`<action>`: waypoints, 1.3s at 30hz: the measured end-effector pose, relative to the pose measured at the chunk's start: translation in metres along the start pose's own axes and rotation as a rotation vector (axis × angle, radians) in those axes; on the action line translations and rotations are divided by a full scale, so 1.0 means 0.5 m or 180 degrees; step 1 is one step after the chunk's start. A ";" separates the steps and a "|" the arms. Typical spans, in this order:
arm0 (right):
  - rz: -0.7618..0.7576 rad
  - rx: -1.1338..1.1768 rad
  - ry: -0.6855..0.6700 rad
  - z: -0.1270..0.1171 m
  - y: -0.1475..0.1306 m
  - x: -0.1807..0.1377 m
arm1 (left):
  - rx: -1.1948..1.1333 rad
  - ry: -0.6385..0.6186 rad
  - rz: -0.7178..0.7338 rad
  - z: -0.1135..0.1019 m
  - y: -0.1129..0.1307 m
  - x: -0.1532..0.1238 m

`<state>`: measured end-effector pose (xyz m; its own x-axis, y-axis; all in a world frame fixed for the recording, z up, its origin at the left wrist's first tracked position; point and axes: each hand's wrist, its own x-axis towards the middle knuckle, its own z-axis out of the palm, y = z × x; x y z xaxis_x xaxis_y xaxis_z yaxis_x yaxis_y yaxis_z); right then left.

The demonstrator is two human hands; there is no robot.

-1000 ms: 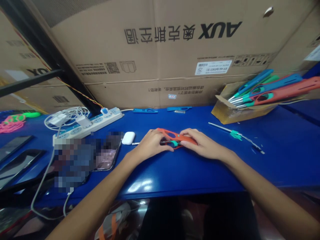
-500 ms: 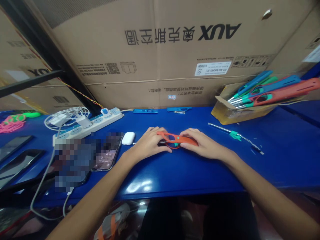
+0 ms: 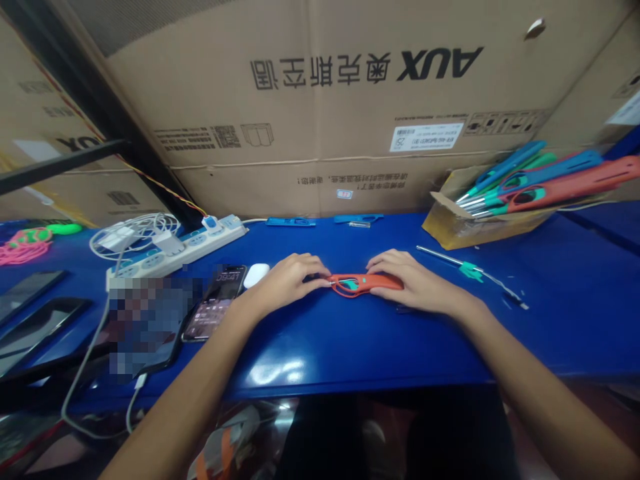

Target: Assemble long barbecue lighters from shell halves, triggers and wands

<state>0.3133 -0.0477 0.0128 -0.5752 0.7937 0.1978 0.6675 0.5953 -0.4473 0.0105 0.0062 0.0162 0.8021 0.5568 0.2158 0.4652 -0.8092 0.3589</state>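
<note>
An orange long-reach lighter (image 3: 374, 283) with a green trigger lies level over the blue table, between my hands. My left hand (image 3: 293, 283) pinches its left end, thumb and fingertips closed there. Wrapped around the right end of the handle is my right hand (image 3: 420, 285), its thumb below and fingers above. A small dark piece shows on the table just under the right thumb; what it is I cannot make out. To the right lies a metal lighter rod (image 3: 439, 255) with a green trigger piece (image 3: 471, 271) and a wire.
A cardboard box (image 3: 447, 228) holds several blue, green and orange lighters. Two blue handle shells (image 3: 291, 222) lie by the large carton (image 3: 320, 127). On the left are a power strip (image 3: 193, 248), cables, phones (image 3: 213, 310) and a white earbud case (image 3: 257, 275).
My left hand has slid left to the lighter's end. The orange shell parts, tilted and seemingly apart before, now look together and level. The phone screen has lit up.
</note>
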 end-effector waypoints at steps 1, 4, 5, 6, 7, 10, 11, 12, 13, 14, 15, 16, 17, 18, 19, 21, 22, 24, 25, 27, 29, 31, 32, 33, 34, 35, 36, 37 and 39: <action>-0.0005 -0.0006 -0.0001 0.000 -0.001 0.000 | 0.0025 0.0043 -0.0038 0.001 0.001 0.001; -0.0012 0.0036 0.0013 -0.001 -0.002 0.000 | 0.0122 0.0076 -0.0105 0.002 0.001 0.001; -0.0001 0.0054 0.0013 -0.001 -0.002 -0.001 | 0.0158 0.0038 -0.0083 0.002 0.000 0.000; 0.0015 0.0064 0.0005 -0.002 -0.002 -0.001 | 0.0185 -0.0002 -0.0051 0.002 -0.001 0.000; 0.0033 0.0066 -0.0016 -0.003 -0.001 -0.001 | 0.0200 -0.0028 -0.0025 0.003 -0.002 0.000; 0.0062 0.0064 -0.0092 -0.002 0.000 -0.001 | 0.0203 -0.0051 0.0022 0.007 -0.004 -0.001; 0.0059 0.0075 -0.0113 -0.002 0.000 -0.001 | 0.0202 -0.0062 0.0023 0.008 -0.004 -0.001; 0.0055 0.0087 -0.0123 -0.001 0.000 -0.001 | 0.0199 -0.0074 0.0020 0.010 -0.004 0.000; 0.0050 0.0100 -0.0121 0.000 0.000 -0.001 | 0.0199 -0.0085 0.0014 0.011 -0.004 0.000; 0.0042 0.0111 -0.0113 0.000 -0.001 0.000 | 0.0200 -0.0093 0.0002 0.012 -0.004 0.000; 0.0032 0.0117 -0.0104 0.001 -0.001 0.000 | 0.0203 -0.0097 -0.0013 0.012 -0.004 0.000; 0.0023 0.0120 -0.0096 0.001 -0.001 0.000 | 0.0212 -0.0093 -0.0030 0.013 -0.004 0.001; 0.0019 0.0118 -0.0095 0.002 -0.002 0.001 | 0.0224 -0.0087 -0.0046 0.013 -0.004 0.001; 0.0019 0.0110 -0.0101 0.002 -0.002 0.001 | 0.0237 -0.0083 -0.0063 0.013 -0.003 0.001; 0.0022 0.0098 -0.0111 0.003 -0.002 0.001 | 0.0250 -0.0086 -0.0078 0.012 -0.003 0.001; 0.0038 0.0066 -0.0128 0.003 -0.001 0.000 | 0.0265 -0.0086 -0.0096 0.013 -0.003 0.001; 0.0047 0.0054 -0.0132 0.004 -0.001 0.000 | 0.0267 -0.0081 -0.0097 0.013 -0.003 0.001; 0.0067 0.0046 -0.0133 0.004 0.000 0.000 | 0.0257 -0.0058 -0.0095 0.015 -0.002 0.001; 0.0079 0.0048 -0.0133 0.004 0.000 0.000 | 0.0246 -0.0038 -0.0095 0.016 -0.002 0.001; 0.0089 0.0058 -0.0137 0.004 0.001 0.000 | 0.0217 -0.0021 -0.0106 0.016 0.000 0.002; 0.0085 0.0070 -0.0152 0.004 0.001 0.000 | 0.0200 -0.0023 -0.0124 0.016 0.002 0.003; 0.0083 0.0073 -0.0163 0.004 0.001 0.001 | 0.0203 -0.0035 -0.0124 0.015 0.004 0.004; 0.0083 0.0064 -0.0167 0.004 0.001 0.001 | 0.0210 -0.0039 -0.0118 0.015 0.005 0.004; 0.0083 0.0048 -0.0169 0.005 0.000 0.001 | 0.0218 -0.0042 -0.0114 0.014 0.005 0.004; 0.0075 0.0029 -0.0168 0.005 -0.001 0.001 | 0.0228 -0.0051 -0.0112 0.014 0.005 0.004; 0.0068 0.0013 -0.0166 0.006 -0.003 0.002 | 0.0240 -0.0060 -0.0115 0.014 0.005 0.003; 0.0057 0.0004 -0.0168 0.006 -0.004 0.003 | 0.0255 -0.0066 -0.0122 0.014 0.004 0.003; 0.0052 0.0006 -0.0164 0.006 -0.006 0.004 | 0.0269 -0.0072 -0.0133 0.014 0.004 0.003; 0.0053 0.0037 -0.0142 0.007 -0.009 0.006 | 0.0293 -0.0082 -0.0152 0.015 0.002 0.002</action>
<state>0.3068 -0.0486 0.0122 -0.5846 0.7971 0.1514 0.6719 0.5802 -0.4604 0.0147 0.0044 0.0103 0.7871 0.5911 0.1765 0.5345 -0.7963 0.2831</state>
